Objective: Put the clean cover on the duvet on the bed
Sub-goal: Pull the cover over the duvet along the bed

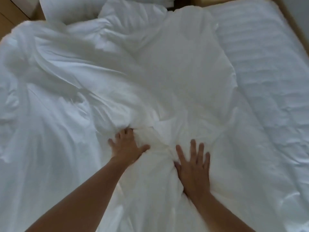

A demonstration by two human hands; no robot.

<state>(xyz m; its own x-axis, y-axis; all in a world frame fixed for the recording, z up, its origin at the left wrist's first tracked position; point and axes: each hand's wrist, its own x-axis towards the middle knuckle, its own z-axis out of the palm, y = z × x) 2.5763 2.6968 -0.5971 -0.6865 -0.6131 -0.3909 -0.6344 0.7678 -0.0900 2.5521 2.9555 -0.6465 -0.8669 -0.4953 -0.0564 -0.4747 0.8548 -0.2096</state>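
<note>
A white duvet (180, 67) lies rumpled down the middle of the bed. A thinner, shinier white cover (55, 101) spreads in folds over the left half. My left hand (127, 144) rests on the bunched fabric near the front, its fingertips curled into a fold there. Just to the right, my right hand (194, 166) lies flat with fingers spread, pressing the fabric down. I cannot tell where the cover ends and the duvet begins under my hands.
The mattress (267, 81), under a striped white sheet, shows bare along the right side. A white pillow (70, 7) lies at the head end, top left. A wooden bed frame edge (299, 36) runs down the right, and wooden furniture (10, 12) stands at top left.
</note>
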